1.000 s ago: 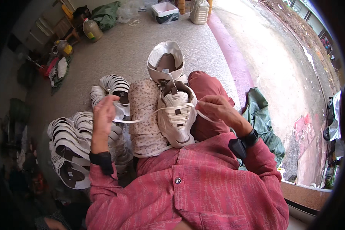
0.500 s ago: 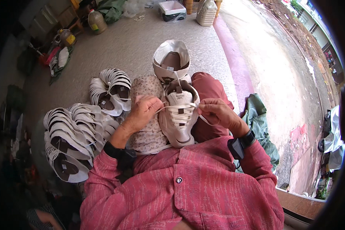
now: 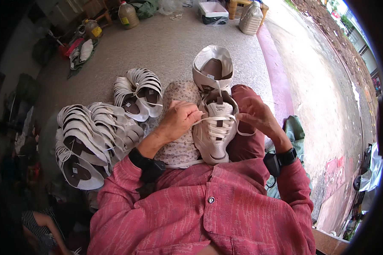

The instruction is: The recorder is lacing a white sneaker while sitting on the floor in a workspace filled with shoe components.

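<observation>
A white shoe upper [image 3: 215,135] rests on my lap, toe toward me, between a floral cloth [image 3: 181,140] on my left leg and my red trouser leg [image 3: 247,140]. A white lace [image 3: 217,120] runs across its eyelets. My left hand [image 3: 179,119] pinches the lace at the upper's left side. On the right side my right hand [image 3: 257,117] grips the other end of the lace, which loops down beside the shoe. A second white upper [image 3: 212,68] stands just beyond my knees, opening up.
Stacks of white shoe uppers [image 3: 91,140] lie on the floor to my left, a smaller pile [image 3: 138,91] behind them. A green cloth [image 3: 295,131] lies at my right. Jugs [image 3: 127,15], a white box [image 3: 212,10] and a sack [image 3: 251,19] stand far back. Another person's arm [image 3: 47,225] shows at lower left.
My left hand came in from the far left, where it had pulled the lace out, and now sits against the shoe. The right hand stayed at the shoe's right side.
</observation>
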The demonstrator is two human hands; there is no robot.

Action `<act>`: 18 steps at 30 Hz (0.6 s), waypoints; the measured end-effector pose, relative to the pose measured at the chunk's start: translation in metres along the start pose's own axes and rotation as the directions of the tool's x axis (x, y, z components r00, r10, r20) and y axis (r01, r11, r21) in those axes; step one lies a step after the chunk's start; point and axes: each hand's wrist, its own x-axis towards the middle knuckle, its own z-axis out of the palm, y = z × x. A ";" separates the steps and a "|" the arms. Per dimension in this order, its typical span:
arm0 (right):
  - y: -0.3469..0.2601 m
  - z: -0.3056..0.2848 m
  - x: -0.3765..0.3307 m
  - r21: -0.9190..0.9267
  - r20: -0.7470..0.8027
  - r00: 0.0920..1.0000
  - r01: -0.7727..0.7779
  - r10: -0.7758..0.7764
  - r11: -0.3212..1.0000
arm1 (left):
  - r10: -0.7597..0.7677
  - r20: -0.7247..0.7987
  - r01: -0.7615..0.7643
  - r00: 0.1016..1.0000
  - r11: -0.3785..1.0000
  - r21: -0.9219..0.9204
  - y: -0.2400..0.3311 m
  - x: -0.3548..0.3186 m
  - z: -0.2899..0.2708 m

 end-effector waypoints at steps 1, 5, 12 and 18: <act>0.000 0.000 0.002 -0.001 0.003 1.000 0.002 -0.002 1.000 | 0.017 -0.014 -0.016 1.000 1.000 0.015 0.002 0.000 -0.001; 0.015 0.001 0.013 0.166 0.025 0.989 0.138 -0.144 0.976 | 0.032 -0.008 -0.030 0.999 0.993 0.115 0.010 0.006 -0.003; 0.035 0.001 0.022 0.262 0.111 0.989 0.065 -0.097 0.963 | 0.167 0.071 -0.182 0.983 0.907 0.380 0.003 0.022 0.002; -0.021 0.008 0.032 -0.223 -0.020 0.953 0.290 -0.302 0.931 | 0.072 0.275 0.038 0.959 0.926 -0.375 -0.016 0.035 -0.029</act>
